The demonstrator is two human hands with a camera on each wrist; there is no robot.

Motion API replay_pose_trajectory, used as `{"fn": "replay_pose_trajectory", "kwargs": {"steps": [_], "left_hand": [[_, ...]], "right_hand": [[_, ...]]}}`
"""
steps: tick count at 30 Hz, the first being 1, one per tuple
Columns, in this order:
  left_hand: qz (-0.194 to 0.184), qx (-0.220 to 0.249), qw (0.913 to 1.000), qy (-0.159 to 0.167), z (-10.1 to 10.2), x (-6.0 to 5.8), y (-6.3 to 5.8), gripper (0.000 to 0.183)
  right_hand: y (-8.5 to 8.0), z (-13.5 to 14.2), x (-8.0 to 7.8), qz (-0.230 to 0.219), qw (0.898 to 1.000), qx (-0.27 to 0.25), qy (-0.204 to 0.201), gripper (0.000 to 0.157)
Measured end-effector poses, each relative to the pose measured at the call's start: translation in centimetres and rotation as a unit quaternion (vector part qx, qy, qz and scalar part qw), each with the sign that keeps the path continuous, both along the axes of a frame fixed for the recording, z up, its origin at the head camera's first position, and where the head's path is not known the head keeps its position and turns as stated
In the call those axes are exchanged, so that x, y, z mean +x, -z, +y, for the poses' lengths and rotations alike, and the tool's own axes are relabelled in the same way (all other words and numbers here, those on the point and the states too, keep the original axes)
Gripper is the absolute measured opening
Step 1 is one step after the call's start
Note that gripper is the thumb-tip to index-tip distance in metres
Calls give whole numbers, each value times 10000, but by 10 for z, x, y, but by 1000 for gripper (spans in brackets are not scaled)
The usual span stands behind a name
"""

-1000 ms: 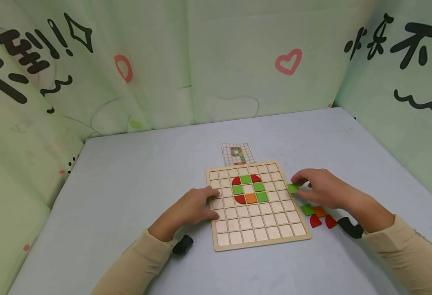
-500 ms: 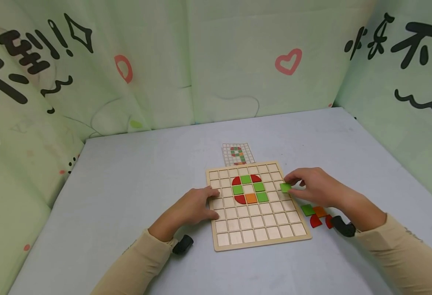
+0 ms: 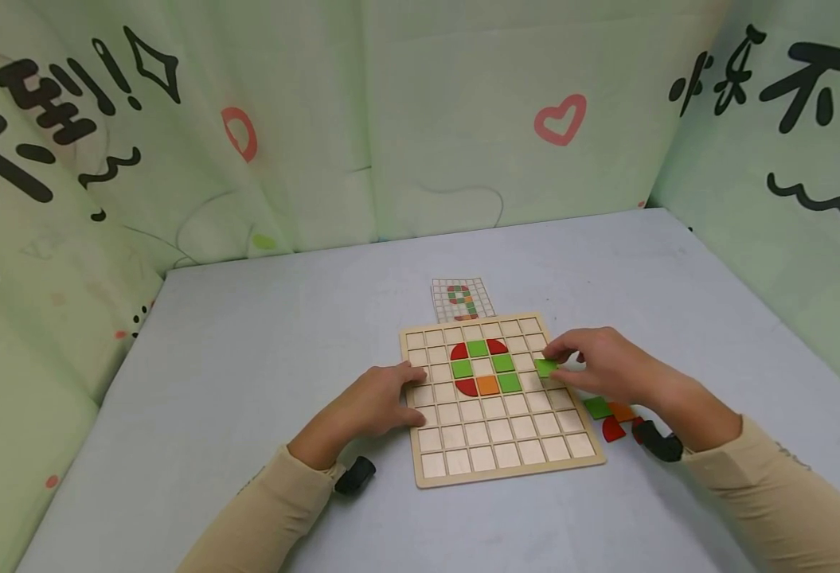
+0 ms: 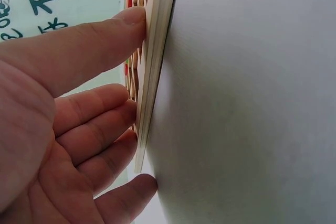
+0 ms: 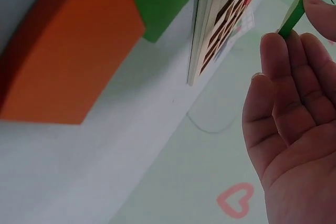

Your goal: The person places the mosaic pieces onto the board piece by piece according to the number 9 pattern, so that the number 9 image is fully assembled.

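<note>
A square wooden grid board (image 3: 462,438) lies on the table with red, green and orange tiles set in its upper middle cells. At its left edge my left hand (image 3: 380,402) rests with thumb and fingers spread. The left wrist view has the thumb (image 4: 100,45) and fingertips against the board's side. Over the right part of the board, my right hand (image 3: 616,368) pinches a green square tile (image 3: 545,368) between thumb and fingertips. From the right wrist view, this tile (image 5: 295,13) is tilted and held off the board.
Loose tiles lie on the table right of the board: a green square (image 3: 596,407), an orange square (image 3: 621,411) and red quarter-rounds (image 3: 613,430). Behind the board a printed card (image 3: 455,305) shows a coloured grid pattern. Pale green curtains (image 3: 391,119) surround the table.
My right hand has moved left with the green square tile, from beside the board's right edge to above its right-hand cells. The left hand stays where it was.
</note>
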State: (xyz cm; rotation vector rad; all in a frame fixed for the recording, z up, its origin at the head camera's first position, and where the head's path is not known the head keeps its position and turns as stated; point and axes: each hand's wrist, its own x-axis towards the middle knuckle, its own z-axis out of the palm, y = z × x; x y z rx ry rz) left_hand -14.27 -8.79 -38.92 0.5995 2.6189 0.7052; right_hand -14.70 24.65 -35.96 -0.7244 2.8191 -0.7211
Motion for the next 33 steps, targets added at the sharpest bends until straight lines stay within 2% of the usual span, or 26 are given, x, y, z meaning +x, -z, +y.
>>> {"fn": "replay_pose_trajectory", "kwargs": {"steps": [8, 33], "left_hand": [[-54, 13, 10000, -38, 0, 0, 0, 61], [-57, -21, 10000, -40, 0, 0, 1, 62]], "right_hand": [[0, -9, 0, -72, 9998, -63, -150, 26], [9, -32, -1, 198, 9978, 117, -627, 21]]}}
